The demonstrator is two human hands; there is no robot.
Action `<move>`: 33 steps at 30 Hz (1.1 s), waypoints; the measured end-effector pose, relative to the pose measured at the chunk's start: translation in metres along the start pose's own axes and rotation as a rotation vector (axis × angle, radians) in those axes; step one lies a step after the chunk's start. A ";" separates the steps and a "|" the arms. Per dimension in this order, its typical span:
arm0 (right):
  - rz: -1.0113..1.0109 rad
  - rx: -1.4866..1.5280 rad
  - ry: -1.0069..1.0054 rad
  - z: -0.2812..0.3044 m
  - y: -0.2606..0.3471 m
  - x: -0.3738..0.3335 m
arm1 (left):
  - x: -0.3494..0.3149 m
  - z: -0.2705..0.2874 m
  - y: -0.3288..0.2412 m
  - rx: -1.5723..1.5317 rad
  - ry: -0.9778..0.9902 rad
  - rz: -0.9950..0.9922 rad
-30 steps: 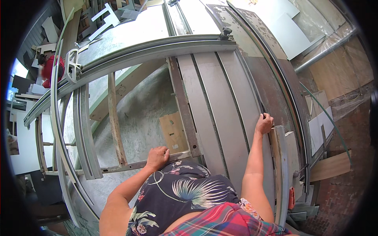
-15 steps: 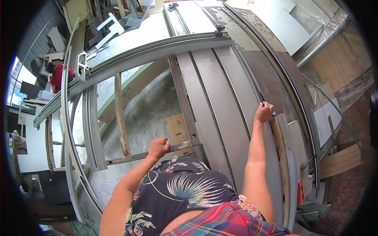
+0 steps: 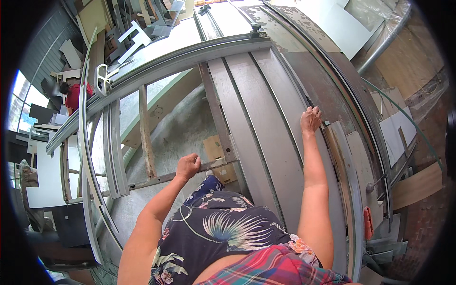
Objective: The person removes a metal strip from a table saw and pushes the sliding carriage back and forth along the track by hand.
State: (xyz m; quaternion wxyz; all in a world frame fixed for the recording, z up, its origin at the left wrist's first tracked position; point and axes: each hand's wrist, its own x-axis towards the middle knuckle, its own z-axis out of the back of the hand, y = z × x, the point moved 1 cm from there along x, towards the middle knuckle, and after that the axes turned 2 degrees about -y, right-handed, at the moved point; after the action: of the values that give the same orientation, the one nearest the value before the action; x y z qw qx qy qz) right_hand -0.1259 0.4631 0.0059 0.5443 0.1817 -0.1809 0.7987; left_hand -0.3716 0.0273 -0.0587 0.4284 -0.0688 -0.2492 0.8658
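Concrete floor (image 3: 187, 114) gained floral trouser leg (image 3: 205, 186); left hand (image 3: 189, 166) curled by frame rail (image 3: 164, 178), right hand (image 3: 311, 119) bunched at edge of grooved grey saw table (image 3: 249, 85), grips unclear

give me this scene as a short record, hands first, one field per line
left hand: curled beside the metal frame rail, contact unclear
right hand: curled at the slotted metal table's right edge, grip hidden
fence: metal, spanning table and frame
fence end: black knob
background: person in red top, upper left
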 end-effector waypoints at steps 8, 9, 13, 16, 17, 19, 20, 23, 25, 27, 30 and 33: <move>0.007 0.040 -0.020 -0.017 0.005 0.010 | 0.000 0.001 -0.003 0.001 0.024 0.007; 0.006 0.042 -0.017 -0.016 0.008 0.013 | -0.001 0.001 -0.002 -0.003 0.021 0.007; -0.036 0.096 -0.035 -0.017 0.017 0.022 | -0.001 0.003 0.000 -0.021 0.047 0.027; -0.024 0.070 -0.057 -0.022 0.019 0.028 | 0.001 0.005 -0.002 -0.066 0.075 0.017; -0.018 0.073 -0.047 -0.025 0.018 0.029 | 0.002 0.006 -0.003 -0.072 0.075 0.017; -0.006 0.073 -0.038 -0.028 0.019 0.033 | 0.002 0.009 -0.005 -0.072 0.087 0.042; 0.006 0.081 -0.043 -0.029 0.019 0.034 | 0.002 0.010 -0.006 -0.078 0.088 0.043; 0.017 0.095 -0.035 -0.027 0.019 0.035 | 0.004 0.015 -0.010 -0.066 0.122 0.087; 0.018 0.104 -0.023 -0.021 0.022 0.035 | 0.004 0.016 -0.008 -0.066 0.130 0.075; 0.044 0.149 -0.033 -0.015 0.025 0.034 | 0.004 0.014 -0.005 -0.088 0.129 0.065; 0.041 0.129 -0.031 -0.013 0.024 0.038 | 0.004 0.011 -0.004 -0.110 0.128 0.051; 0.022 0.122 -0.034 -0.013 0.023 0.040 | 0.004 0.011 -0.005 -0.115 0.131 0.051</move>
State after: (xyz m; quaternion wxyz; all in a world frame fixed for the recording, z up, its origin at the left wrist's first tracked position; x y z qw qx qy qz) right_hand -0.1623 0.4934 0.0115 0.5201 0.2260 -0.1431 0.8111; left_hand -0.3743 0.0295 -0.0462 0.4167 -0.1561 -0.2680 0.8545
